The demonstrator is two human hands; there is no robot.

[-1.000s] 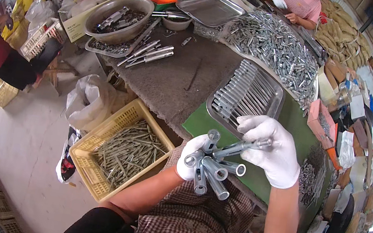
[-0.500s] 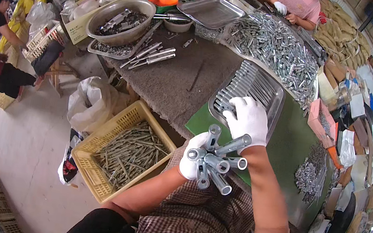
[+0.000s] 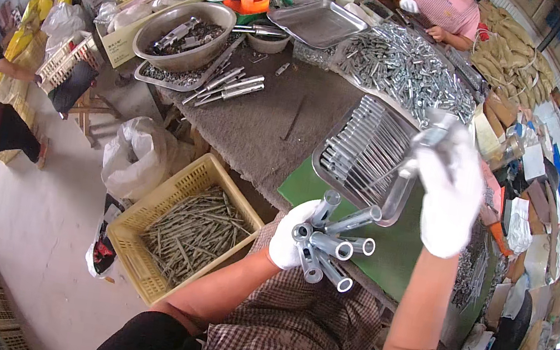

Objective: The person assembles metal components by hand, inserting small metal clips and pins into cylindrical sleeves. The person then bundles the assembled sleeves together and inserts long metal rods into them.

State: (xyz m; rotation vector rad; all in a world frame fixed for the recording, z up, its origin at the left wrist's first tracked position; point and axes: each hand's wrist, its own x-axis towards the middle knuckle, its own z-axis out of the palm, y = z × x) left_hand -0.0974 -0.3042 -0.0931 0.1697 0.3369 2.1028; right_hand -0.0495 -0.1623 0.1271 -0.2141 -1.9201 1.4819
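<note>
My left hand (image 3: 291,238), in a white glove, grips a bundle of several silver metal tubes (image 3: 332,246), their open ends fanned toward me. My right hand (image 3: 449,193), gloved too and smeared by motion, is raised over the right edge of a metal tray (image 3: 402,206). Its fingers are closed around a shiny metal tube (image 3: 438,132), also blurred. Inside the tray lie rows of slim metal rods with thicker tubular ends (image 3: 361,140). The tray rests partly on a green mat (image 3: 300,184), just beyond the bundle.
A yellow plastic crate (image 3: 130,258) of metal rods stands left of my left forearm. Loose metal tubes (image 3: 227,89) lie near a deep bowl (image 3: 212,20). A big heap of metal parts (image 3: 408,67) covers the far bench, where another person (image 3: 445,15) works. Small parts lie at right.
My right hand has moved from the tray's near side up and right, and now carries a metal tube. My left hand keeps the bundle almost in place.
</note>
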